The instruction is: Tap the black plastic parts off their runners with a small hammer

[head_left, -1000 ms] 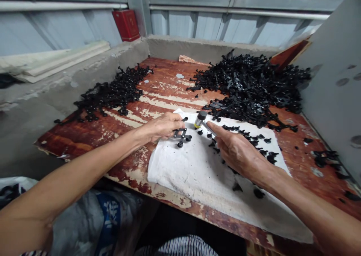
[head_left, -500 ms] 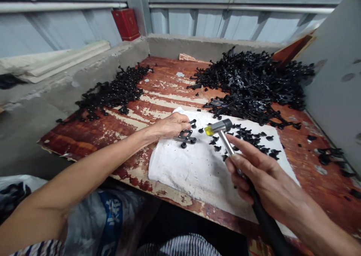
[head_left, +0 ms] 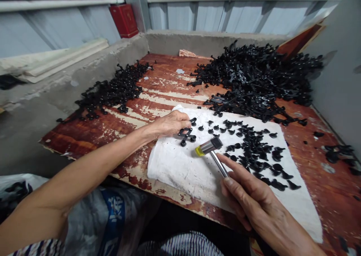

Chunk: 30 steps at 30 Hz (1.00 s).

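Observation:
My left hand (head_left: 169,124) pinches a small black plastic frame of joined parts (head_left: 186,134) and holds it down on a white cloth (head_left: 180,169). My right hand (head_left: 254,203) grips the handle of a small hammer (head_left: 209,147) with a yellow-tipped metal head. The hammer head hovers just to the right of and nearer than the frame. Several loose black round pieces (head_left: 254,147) lie scattered on the cloth to the right.
The cloth lies on a worn red wooden board (head_left: 113,128). A big heap of black plastic frames (head_left: 259,79) fills the back right; a smaller heap (head_left: 113,92) lies at the left. A red box (head_left: 124,20) stands on the concrete ledge. A grey panel stands at right.
My right hand pulled the hammer back from the frame toward me and lowered its head over the cloth. My left hand stayed on the black frame.

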Motion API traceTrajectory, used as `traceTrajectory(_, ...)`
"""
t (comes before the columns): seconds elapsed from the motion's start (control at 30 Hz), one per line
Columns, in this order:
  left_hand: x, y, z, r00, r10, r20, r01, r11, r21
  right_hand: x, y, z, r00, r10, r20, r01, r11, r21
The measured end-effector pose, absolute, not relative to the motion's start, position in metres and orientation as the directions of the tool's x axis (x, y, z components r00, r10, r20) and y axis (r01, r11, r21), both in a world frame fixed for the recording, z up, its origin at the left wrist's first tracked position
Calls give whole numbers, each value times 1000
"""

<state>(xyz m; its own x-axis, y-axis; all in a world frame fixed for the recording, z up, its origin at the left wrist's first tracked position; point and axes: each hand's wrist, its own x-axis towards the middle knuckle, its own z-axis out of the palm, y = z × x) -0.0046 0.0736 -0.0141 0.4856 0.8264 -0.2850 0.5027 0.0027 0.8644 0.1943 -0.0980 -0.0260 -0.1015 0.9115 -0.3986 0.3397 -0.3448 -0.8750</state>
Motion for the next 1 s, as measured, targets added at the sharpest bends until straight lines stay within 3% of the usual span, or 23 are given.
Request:
traceTrajectory(0.4, -4, 71, -8, 457, 831, -317, 542, 23, 840, 193, -98, -21, -94, 912, -400, 353, -345, -870)
traceTrajectory(0.73, -3, 72, -9, 481, 841, -248, 598, -108, 794, 195, -100, -21, -98, 921, -377, 393, -312, -865)
traceTrajectory(0.87, -3, 75, -1, 474, 848, -237, 677, -179, 714, 196, -100, -21, -95, 949, -299, 442, -229, -867)
traceTrajectory(1.0, -2, 78, 6, 456, 838, -299, 709, -138, 692, 199, -89, -16, -93, 993, -72, 561, -8, -828)
